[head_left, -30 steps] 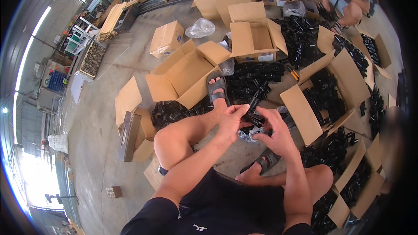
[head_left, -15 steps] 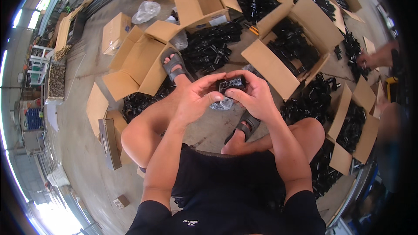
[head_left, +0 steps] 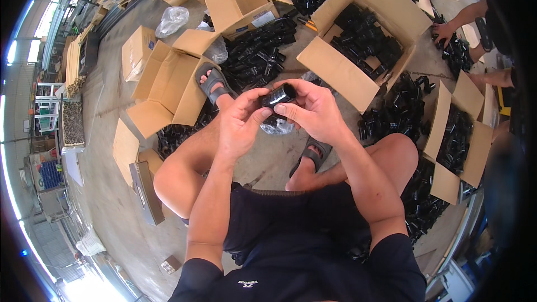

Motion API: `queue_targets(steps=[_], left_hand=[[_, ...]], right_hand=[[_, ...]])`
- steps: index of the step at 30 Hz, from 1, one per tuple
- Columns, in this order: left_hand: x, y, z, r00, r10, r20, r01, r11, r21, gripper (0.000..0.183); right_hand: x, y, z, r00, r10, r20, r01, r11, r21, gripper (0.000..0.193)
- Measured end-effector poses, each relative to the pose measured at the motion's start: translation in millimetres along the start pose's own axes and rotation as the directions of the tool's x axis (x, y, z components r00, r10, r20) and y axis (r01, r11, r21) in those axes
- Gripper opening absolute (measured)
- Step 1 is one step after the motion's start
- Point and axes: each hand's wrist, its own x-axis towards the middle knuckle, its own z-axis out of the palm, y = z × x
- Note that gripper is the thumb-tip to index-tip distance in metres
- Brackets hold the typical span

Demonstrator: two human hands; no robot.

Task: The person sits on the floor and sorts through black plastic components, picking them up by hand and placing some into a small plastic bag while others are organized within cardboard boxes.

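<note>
Between my hands, above the floor, is a glossy black tubular plastic part (head_left: 279,95) with a round end turned up and to the right. My left hand (head_left: 239,127) grips it from the left with bent fingers and thumb. On the other side my right hand (head_left: 318,114) has its fingers curled over the far edge and its thumb pressed on the near face. Some clear plastic wrap (head_left: 277,127) shows just below the part, partly covered by my hands.
Open cardboard boxes stand around: one at the right with black parts (head_left: 366,39), one at the left (head_left: 168,81), one at the back (head_left: 240,8). Heaps of black parts (head_left: 260,50) lie between them. At far right a co-worker's hand (head_left: 444,32) touches another heap.
The black part has tilted in my hands, so its round end now faces more upward. My view has shifted slightly. The co-worker's hand at the right has moved farther back, fingers spread.
</note>
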Motion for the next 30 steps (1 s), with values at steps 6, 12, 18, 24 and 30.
queue_targets(steps=[6, 12, 18, 24, 30], left_hand=[[1, 3, 2, 0.999, -0.040, 0.027, 0.038, 0.998, 0.055, 0.037], [1, 0, 9, 0.996, -0.073, 0.048, 0.071, 0.997, 0.041, 0.037], [-7, 4, -10, 0.994, -0.081, -0.075, 0.091, 0.986, 0.143, 0.035], [4, 83, -51, 0.976, -0.099, -0.195, 0.153, 0.946, 0.286, 0.033], [35, 59, -87, 0.950, 0.128, -0.283, 0.056, 0.827, 0.560, 0.029]], right_hand=[[-2, -5, -8, 1.000, 0.019, 0.001, -0.019, 0.999, -0.038, 0.035], [-2, 2, -10, 0.999, 0.043, -0.001, -0.043, 0.999, -0.027, 0.034], [13, 24, -13, 0.994, 0.076, 0.074, -0.081, 0.994, 0.076, 0.037], [63, 102, -51, 0.958, 0.091, -0.272, -0.202, 0.888, -0.413, 0.029], [86, 229, -28, 0.993, 0.102, -0.056, -0.088, 0.348, -0.933, 0.025]])
